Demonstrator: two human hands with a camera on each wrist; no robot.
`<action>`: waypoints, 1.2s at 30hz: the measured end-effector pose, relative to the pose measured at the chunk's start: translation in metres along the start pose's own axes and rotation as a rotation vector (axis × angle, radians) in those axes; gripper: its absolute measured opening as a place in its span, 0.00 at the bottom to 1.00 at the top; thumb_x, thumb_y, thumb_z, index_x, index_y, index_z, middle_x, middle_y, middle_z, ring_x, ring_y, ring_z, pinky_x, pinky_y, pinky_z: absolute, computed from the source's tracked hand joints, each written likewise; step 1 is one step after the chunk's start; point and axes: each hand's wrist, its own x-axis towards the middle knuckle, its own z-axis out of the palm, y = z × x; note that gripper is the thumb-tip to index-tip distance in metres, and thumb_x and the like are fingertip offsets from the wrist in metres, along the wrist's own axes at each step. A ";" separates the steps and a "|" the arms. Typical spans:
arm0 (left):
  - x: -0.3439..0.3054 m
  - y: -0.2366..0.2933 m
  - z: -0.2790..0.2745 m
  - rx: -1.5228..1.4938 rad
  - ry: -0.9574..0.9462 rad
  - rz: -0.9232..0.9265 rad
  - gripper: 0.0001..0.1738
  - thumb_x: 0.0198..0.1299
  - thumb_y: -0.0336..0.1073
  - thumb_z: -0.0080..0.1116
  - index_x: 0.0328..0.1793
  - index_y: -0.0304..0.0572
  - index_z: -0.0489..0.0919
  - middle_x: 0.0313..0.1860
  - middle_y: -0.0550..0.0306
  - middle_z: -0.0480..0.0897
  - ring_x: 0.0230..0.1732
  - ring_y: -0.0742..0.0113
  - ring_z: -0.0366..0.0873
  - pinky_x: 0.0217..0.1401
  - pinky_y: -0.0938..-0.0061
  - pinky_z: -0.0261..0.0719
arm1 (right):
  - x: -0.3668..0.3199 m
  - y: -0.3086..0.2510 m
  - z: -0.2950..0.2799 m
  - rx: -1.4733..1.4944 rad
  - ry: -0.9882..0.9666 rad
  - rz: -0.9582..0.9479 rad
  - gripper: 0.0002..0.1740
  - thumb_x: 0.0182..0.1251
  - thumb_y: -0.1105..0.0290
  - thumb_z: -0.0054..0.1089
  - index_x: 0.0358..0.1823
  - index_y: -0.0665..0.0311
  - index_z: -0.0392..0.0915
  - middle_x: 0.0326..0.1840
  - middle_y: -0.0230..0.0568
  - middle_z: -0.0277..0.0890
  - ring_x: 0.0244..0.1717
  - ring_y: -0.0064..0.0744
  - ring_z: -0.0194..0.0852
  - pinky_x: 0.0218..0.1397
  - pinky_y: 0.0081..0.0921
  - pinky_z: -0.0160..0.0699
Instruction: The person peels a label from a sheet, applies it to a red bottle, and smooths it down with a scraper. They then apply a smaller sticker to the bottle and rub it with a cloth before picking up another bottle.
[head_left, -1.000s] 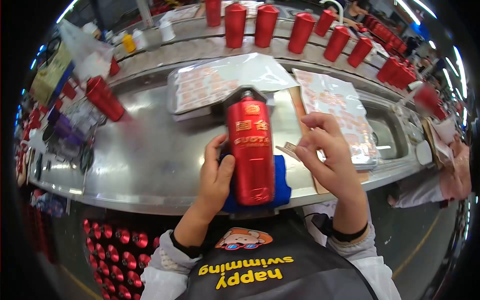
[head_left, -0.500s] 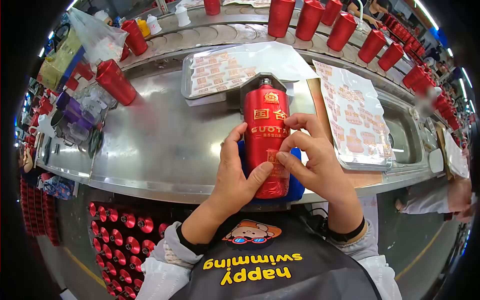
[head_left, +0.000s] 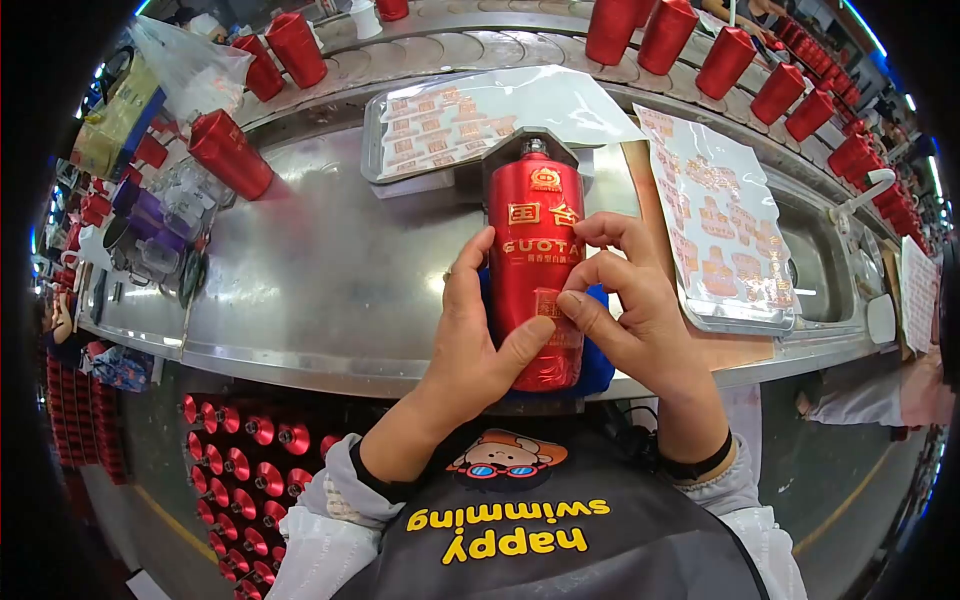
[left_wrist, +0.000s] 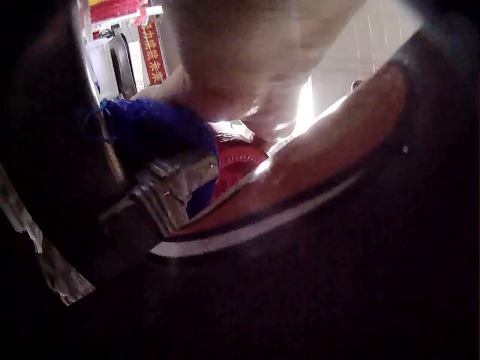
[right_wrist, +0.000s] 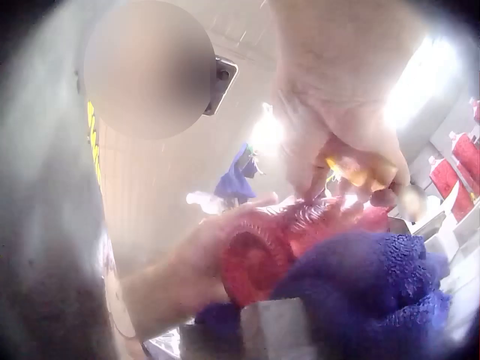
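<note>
A red bottle (head_left: 515,285) with gold lettering lies back in a dark cradle (head_left: 572,165), its neck pointing away, over a blue cloth (head_left: 597,368). My left hand (head_left: 470,340) grips its left side, thumb across the front near the lower part. A small red and gold label (head_left: 546,303) sits against the bottle's lower front. Thumb and forefinger of my right hand (head_left: 640,315) pinch the label at its right edge, while the other fingers lie along the bottle's right side. The right wrist view shows the ridged bottle base (right_wrist: 251,262) beside the blue cloth (right_wrist: 360,289).
Label sheets lie on a metal tray (head_left: 372,150) behind the bottle and on another tray (head_left: 740,322) to the right, beside a sink (head_left: 825,285). Red bottles (head_left: 725,62) line the conveyor (head_left: 480,50). One bottle (head_left: 230,155) stands left, near clear glassware (head_left: 185,190).
My right hand has brought the label from beside the bottle onto its lower front. My left hand's thumb has moved onto the front. Conveyor bottles have shifted rightward in view.
</note>
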 end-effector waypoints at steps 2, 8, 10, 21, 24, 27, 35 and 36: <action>0.000 0.003 0.001 0.051 -0.010 0.007 0.52 0.60 0.52 0.66 0.78 0.30 0.49 0.71 0.36 0.60 0.74 0.47 0.58 0.77 0.59 0.55 | 0.000 0.000 -0.001 -0.047 -0.005 -0.032 0.06 0.58 0.73 0.68 0.31 0.64 0.78 0.56 0.52 0.67 0.59 0.49 0.68 0.61 0.38 0.68; -0.003 0.006 -0.002 0.101 -0.041 -0.001 0.54 0.60 0.52 0.67 0.79 0.31 0.47 0.72 0.35 0.58 0.74 0.45 0.57 0.77 0.58 0.56 | 0.000 0.000 0.000 -0.064 -0.001 -0.045 0.06 0.58 0.73 0.69 0.31 0.64 0.78 0.56 0.52 0.67 0.58 0.49 0.68 0.61 0.38 0.68; -0.004 0.006 -0.002 0.125 -0.043 0.017 0.53 0.61 0.52 0.65 0.79 0.31 0.47 0.73 0.35 0.58 0.75 0.47 0.57 0.77 0.58 0.55 | 0.000 0.001 -0.001 -0.080 -0.006 -0.055 0.06 0.58 0.74 0.69 0.32 0.63 0.78 0.56 0.52 0.67 0.58 0.49 0.68 0.61 0.38 0.68; 0.008 0.006 -0.001 -0.269 -0.068 -0.151 0.51 0.68 0.58 0.55 0.79 0.27 0.45 0.71 0.36 0.65 0.72 0.52 0.65 0.75 0.62 0.60 | 0.058 0.047 -0.120 -0.462 0.072 0.019 0.08 0.62 0.68 0.67 0.35 0.65 0.78 0.59 0.45 0.69 0.62 0.37 0.66 0.64 0.31 0.64; 0.009 0.004 -0.002 -0.280 -0.071 -0.129 0.52 0.68 0.59 0.55 0.79 0.27 0.45 0.72 0.36 0.64 0.72 0.51 0.64 0.75 0.61 0.59 | 0.100 0.102 -0.157 -0.645 0.075 0.120 0.10 0.62 0.66 0.67 0.35 0.65 0.80 0.59 0.46 0.69 0.62 0.39 0.67 0.61 0.33 0.66; 0.008 0.000 -0.004 -0.280 -0.087 -0.124 0.52 0.67 0.61 0.54 0.79 0.27 0.45 0.72 0.36 0.63 0.73 0.51 0.63 0.75 0.61 0.58 | 0.130 0.167 -0.184 -0.805 -0.035 0.429 0.10 0.59 0.65 0.68 0.35 0.64 0.82 0.57 0.47 0.71 0.62 0.40 0.68 0.62 0.33 0.68; 0.012 0.002 -0.004 -0.301 -0.085 -0.164 0.56 0.64 0.65 0.56 0.79 0.27 0.44 0.70 0.34 0.65 0.70 0.50 0.67 0.73 0.61 0.63 | 0.115 0.297 -0.189 -1.227 -0.145 0.680 0.11 0.53 0.57 0.66 0.35 0.52 0.87 0.48 0.46 0.79 0.57 0.47 0.74 0.57 0.41 0.76; 0.013 0.004 -0.003 -0.335 -0.086 -0.180 0.57 0.64 0.65 0.56 0.79 0.28 0.43 0.70 0.35 0.65 0.69 0.50 0.68 0.72 0.61 0.64 | 0.112 0.302 -0.190 -1.232 -0.083 0.633 0.12 0.52 0.57 0.67 0.34 0.54 0.87 0.47 0.49 0.79 0.54 0.48 0.76 0.57 0.40 0.76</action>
